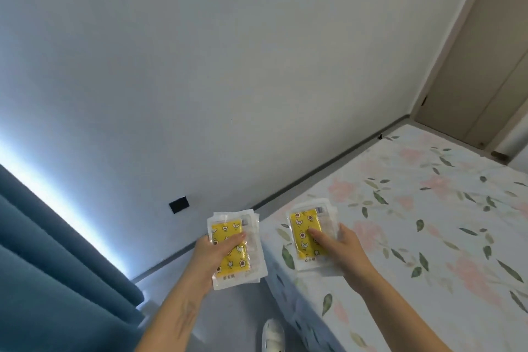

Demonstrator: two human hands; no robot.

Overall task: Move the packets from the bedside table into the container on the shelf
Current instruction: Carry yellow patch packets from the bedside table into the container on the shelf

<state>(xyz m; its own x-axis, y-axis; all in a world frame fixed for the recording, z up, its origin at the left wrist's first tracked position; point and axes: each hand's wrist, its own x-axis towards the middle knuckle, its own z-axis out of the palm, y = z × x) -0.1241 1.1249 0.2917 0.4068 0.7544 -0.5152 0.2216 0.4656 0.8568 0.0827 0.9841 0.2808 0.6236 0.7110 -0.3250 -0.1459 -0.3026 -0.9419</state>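
We are gripping a packet stack in our left hand and another stack in our right hand. The shelf container is not showing, so delivery remains.

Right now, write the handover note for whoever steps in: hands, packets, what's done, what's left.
Left hand: grips a stack of yellow packets, thumb across the top.
Right hand: grips a second stack of packets, held over the edge of the floral bed.
Done: both stacks are picked up and carried in the air.
Left: bedside table, shelf and container are out of view; find the container and put both stacks in.
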